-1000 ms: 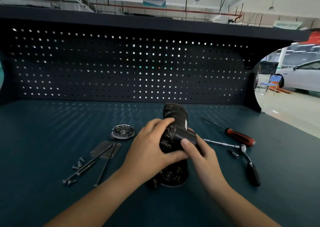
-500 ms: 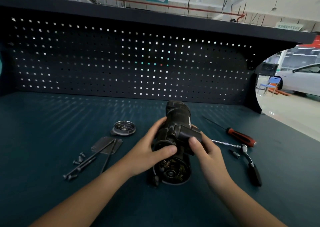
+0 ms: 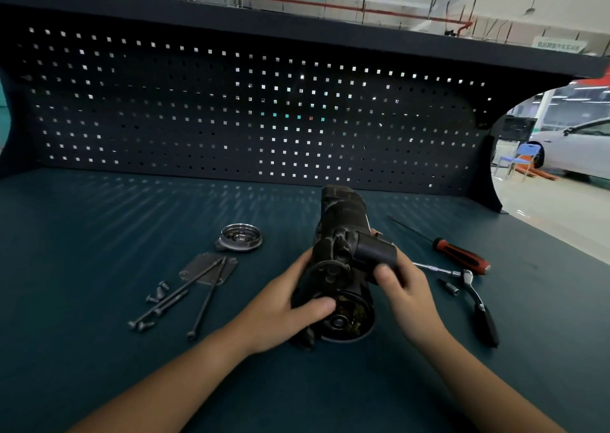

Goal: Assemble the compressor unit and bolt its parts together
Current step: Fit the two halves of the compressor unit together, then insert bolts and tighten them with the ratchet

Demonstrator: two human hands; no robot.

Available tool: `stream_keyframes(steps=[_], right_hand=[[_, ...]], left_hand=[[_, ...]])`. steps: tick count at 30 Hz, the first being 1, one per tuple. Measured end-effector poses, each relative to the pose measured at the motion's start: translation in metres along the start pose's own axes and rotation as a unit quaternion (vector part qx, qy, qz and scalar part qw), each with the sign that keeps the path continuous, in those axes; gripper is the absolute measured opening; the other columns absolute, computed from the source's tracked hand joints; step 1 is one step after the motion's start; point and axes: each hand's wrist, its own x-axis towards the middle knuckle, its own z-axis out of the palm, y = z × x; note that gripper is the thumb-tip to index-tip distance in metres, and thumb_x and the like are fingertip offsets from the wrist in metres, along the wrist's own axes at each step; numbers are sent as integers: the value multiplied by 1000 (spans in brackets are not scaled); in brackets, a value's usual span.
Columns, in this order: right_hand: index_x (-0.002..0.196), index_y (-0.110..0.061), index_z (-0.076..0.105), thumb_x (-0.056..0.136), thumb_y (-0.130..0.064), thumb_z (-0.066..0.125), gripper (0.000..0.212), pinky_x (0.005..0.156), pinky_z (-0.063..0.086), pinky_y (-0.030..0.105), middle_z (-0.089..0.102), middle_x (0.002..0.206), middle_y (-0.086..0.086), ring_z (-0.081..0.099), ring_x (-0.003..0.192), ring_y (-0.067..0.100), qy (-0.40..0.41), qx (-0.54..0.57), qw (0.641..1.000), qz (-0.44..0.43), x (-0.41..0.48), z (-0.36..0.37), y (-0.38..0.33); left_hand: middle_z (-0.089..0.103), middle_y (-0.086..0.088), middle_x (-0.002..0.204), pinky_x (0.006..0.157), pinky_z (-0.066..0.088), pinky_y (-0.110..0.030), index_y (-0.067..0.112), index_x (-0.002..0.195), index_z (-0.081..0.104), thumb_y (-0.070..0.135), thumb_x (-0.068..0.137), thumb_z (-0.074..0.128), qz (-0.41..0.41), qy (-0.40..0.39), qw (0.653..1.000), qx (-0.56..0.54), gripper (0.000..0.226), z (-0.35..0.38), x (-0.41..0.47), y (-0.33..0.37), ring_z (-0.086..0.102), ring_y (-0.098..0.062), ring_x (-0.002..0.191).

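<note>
"Where are the hands?"

"Both on the compressor. The left hand grips its left side, the thumb laid across the rim of the near end."

"And the right?"

"The right hand cups the compressor's right side. Its thumb presses on the small cylinder on that side, and its fingers are hidden behind."

"And the arms?"

"Bare. The left forearm and right forearm reach in from the near side and converge on the compressor."
</note>
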Motion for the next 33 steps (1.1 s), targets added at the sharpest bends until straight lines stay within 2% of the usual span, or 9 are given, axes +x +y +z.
stream_keyframes(steps=[5,10,14,16,19,22,25,28,33], right_hand=[[129,-1,47,63,-83,51,106,92,42,16,59,117,-15,54,112,-4,-28,-32,999,5,0,-8,6],[127,-33,36,61,-85,48,86,100,38,36,49,120,-7,48,118,17,29,-55,998,-14,0,-9,5],[122,-33,38,72,-55,46,55,99,34,20,50,112,-5,49,110,4,102,-19,993,-54,3,-13,7],[119,-34,39,73,-50,41,49,92,35,9,51,109,-5,50,105,-5,119,6,991,-54,6,-15,9],[116,-34,43,73,-53,41,47,90,40,17,55,105,-5,55,99,-3,130,57,989,-29,8,-16,13],[110,-35,47,81,-47,39,32,83,42,25,58,101,-6,61,86,-5,157,115,980,34,13,-15,17],[108,-32,49,96,-40,29,24,77,43,26,59,98,-3,63,78,-4,196,148,966,77,16,-21,20],[108,-28,52,98,-43,25,32,73,45,26,62,96,-2,65,76,1,220,186,950,120,18,-27,21],[117,-21,50,94,-54,28,46,76,46,29,64,97,1,63,81,11,264,239,916,186,19,-28,24]], left_hand=[[48,36,124,89,36,-3,56,127,27,40,72,64,34,12,996,78,68,2,1,-4,47,11,117],[38,32,134,95,29,-1,57,127,22,43,70,65,41,18,991,124,72,2,0,-4,34,14,125],[7,35,139,102,11,0,54,131,5,20,74,64,-5,-7,973,232,89,-22,1,5,13,9,133],[28,22,135,91,27,1,39,135,27,1,77,59,-65,26,968,242,76,-53,3,9,34,-2,124],[62,1,101,78,46,-21,24,92,57,3,80,61,-200,74,939,269,25,-94,-7,8,58,-16,94],[64,1,83,66,44,-22,25,70,57,23,81,65,-311,45,855,413,14,-116,-22,1,58,-11,71],[66,2,69,59,45,-23,21,67,63,17,82,64,-323,166,854,372,16,-141,-32,2,61,-11,59],[65,-5,71,54,43,-25,17,66,64,8,83,63,-334,282,840,322,19,-164,-46,1,58,-20,65],[58,-7,69,49,35,-23,9,82,67,4,84,64,-437,198,836,267,6,-170,-58,-7,47,-18,58]])
